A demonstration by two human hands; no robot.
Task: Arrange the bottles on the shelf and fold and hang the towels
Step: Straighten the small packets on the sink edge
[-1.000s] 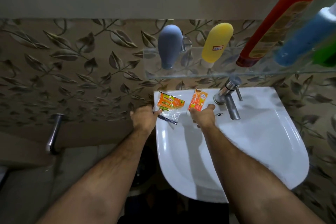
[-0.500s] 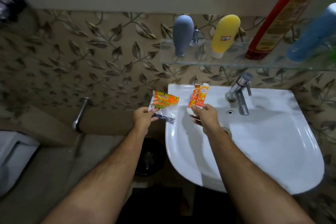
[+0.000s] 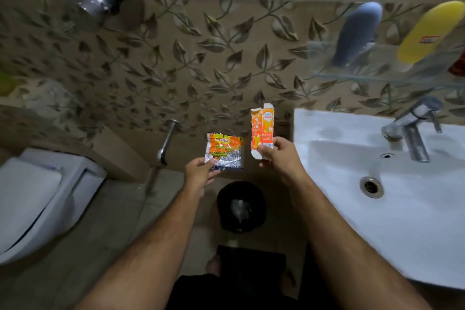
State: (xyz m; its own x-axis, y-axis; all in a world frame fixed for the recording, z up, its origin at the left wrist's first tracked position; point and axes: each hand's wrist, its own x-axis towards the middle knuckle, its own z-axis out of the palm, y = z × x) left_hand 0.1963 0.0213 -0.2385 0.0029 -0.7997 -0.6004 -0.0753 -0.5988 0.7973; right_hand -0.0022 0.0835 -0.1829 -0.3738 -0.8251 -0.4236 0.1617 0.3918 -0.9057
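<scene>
So where things stand, taking the sink (image 3: pixel 327 133) as the anchor: both hands are off to its left, out over the floor, and neither has a bottle or towel in it. The left hand (image 3: pixel 198 175) pinches an orange scrub pad packet (image 3: pixel 224 152) by its lower corner, fingers curled on it. The right hand (image 3: pixel 280 157), closer to the sink edge, pinches a flattened orange carton (image 3: pixel 262 133) near its bottom end and holds it upright. Just below the two hands, left of the basin, sits a black bin (image 3: pixel 241 206), so my guess is this is litter being cleared, a side job rather than the task proper

The bottles look mostly sorted: a blue-grey bottle (image 3: pixel 357 33) and a yellow bottle (image 3: pixel 430 33) stand on the glass shelf (image 3: pixel 377 77) above the sink, with a sliver of something red at the frame edge, too cut off to tell. No towel shows anywhere here, so I'd say folding and hanging is all still left to do
</scene>
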